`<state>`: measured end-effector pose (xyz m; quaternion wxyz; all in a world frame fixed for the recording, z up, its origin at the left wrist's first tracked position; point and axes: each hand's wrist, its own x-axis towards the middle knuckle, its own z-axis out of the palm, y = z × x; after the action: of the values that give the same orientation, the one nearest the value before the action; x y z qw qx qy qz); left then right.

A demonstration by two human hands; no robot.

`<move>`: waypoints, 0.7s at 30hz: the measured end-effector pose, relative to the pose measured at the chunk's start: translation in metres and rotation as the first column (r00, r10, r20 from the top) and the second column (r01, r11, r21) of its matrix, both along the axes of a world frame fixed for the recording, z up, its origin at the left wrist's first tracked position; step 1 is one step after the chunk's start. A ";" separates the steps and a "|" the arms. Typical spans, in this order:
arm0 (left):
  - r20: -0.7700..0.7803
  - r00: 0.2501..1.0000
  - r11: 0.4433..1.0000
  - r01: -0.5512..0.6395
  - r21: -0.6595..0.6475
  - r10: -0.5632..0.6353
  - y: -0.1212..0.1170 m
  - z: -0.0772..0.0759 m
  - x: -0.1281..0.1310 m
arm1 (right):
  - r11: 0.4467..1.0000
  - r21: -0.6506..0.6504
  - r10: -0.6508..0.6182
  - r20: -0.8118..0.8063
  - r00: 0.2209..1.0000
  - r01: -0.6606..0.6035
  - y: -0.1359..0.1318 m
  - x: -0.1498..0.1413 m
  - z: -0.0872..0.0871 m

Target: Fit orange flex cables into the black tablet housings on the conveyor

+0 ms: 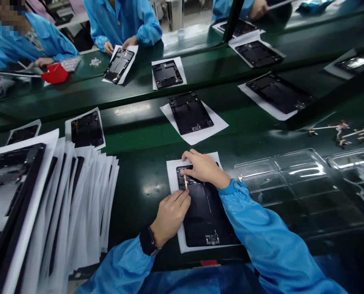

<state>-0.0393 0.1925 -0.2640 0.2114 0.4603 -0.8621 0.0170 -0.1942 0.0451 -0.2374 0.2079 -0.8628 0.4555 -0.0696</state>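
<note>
Left hand [172,213], grip pinching gold strip [186,183], right hand [206,167], grip unclear, seemingly align it at black panel's [204,216] ten o'clock, next move wanting gentle precision.

Passable lane on dark green glossy surface [139,175], left of flat black rectangular shell [208,216]. Leaning stack of white sheets and black shells [90,200] walls lane's left; transparent plastic compartment tray [280,169] obstructs right.
</note>
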 end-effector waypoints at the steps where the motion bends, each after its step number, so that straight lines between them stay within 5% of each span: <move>1: 0.005 1.000 1.000 -0.001 0.003 0.001 0.000 -0.001 0.000 | 1.000 0.000 0.001 0.001 1.000 -0.001 0.000 0.000 0.000; 12: 0.055 0.998 1.000 0.029 0.010 -0.029 -0.001 0.007 -0.003 | 1.000 0.000 0.008 0.016 1.000 -0.008 -0.001 0.000 -0.003; 21: -0.020 0.996 0.976 0.087 0.200 -0.085 -0.008 0.020 0.014 | 0.997 0.061 -0.045 0.094 0.995 0.040 0.012 -0.002 0.017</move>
<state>-0.0250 0.1842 -0.2440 0.1694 0.4416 -0.8772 -0.0821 -0.1964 0.0571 -0.2206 0.2535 -0.8420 0.4651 -0.1016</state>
